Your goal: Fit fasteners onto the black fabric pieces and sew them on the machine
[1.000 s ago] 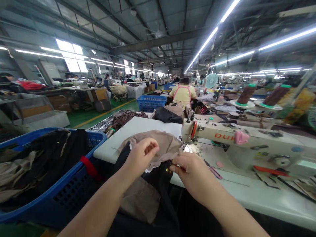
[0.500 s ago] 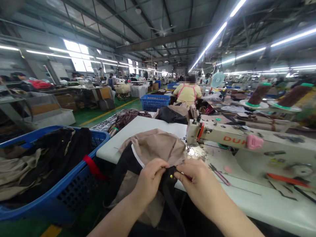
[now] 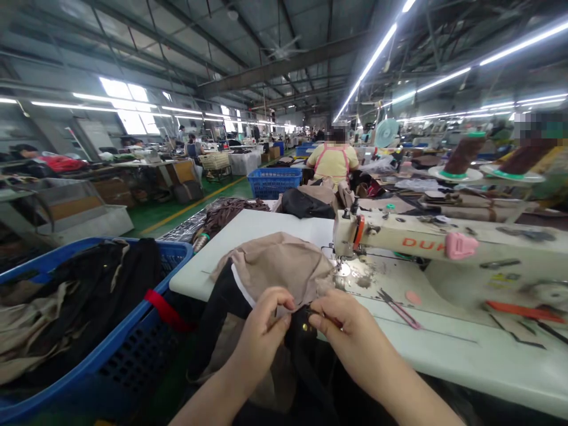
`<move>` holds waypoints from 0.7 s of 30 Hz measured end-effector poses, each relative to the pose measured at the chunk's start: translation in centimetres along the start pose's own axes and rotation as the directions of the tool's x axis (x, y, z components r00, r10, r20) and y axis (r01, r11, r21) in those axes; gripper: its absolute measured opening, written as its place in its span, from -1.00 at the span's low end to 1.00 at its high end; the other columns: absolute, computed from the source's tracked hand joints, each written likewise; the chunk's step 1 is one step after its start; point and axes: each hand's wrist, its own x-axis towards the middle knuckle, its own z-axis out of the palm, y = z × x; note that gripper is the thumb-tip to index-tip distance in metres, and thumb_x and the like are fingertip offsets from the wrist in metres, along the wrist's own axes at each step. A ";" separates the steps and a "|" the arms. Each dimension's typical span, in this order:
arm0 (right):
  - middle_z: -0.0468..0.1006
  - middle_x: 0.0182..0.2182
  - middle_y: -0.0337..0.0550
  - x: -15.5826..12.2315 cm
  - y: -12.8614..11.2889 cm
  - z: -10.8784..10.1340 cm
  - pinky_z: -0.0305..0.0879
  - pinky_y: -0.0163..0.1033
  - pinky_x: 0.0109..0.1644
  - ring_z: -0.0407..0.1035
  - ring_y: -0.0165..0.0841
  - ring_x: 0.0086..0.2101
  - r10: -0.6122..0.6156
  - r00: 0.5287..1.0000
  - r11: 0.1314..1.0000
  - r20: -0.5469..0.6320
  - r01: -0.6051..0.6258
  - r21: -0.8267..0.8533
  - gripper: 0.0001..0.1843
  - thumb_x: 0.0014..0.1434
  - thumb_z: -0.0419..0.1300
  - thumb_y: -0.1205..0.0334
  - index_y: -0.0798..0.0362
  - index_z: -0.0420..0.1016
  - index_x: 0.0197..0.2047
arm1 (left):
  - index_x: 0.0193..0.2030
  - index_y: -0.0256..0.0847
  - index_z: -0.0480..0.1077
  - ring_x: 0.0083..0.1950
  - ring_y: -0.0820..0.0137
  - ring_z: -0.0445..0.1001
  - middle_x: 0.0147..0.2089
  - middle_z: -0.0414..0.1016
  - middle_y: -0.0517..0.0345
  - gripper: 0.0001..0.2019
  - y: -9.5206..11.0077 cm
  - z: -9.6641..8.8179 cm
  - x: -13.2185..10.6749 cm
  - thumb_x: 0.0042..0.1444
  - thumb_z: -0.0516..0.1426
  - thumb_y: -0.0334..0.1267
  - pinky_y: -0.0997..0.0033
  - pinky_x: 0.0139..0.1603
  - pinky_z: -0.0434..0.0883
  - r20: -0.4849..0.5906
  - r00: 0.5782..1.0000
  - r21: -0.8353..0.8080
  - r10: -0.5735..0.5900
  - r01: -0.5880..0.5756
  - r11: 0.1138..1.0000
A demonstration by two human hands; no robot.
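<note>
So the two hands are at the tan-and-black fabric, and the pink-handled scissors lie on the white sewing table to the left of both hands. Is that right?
Not quite: the pink-handled scissors lie to the right of both the left hand and the right hand, as the head view shows. They are on the white sewing table, and both hands are at the tan-and-black fabric.

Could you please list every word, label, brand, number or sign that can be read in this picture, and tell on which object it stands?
"DUK": orange letters on the sewing machine; the last letter is partly covered by the pink piece, so the word may continue.
Too small to read: the yellow marking on the same machine.
I can read no other text.
</note>
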 end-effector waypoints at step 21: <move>0.40 -0.52 -0.27 -0.7 2.2 2.3 0.15 -0.21 -0.30 0.29 -0.35 -0.44 -0.277 0.844 0.947 -0.459 0.159 -0.278 -0.86 0.29 0.26 0.36 0.00 0.53 -0.34 | -0.04 -0.15 0.38 0.19 0.23 0.41 0.20 0.35 -0.06 -0.71 6.3 -2.7 5.8 0.20 0.07 -0.57 0.20 0.30 0.35 0.521 0.812 0.234 0.263 -0.432 0.871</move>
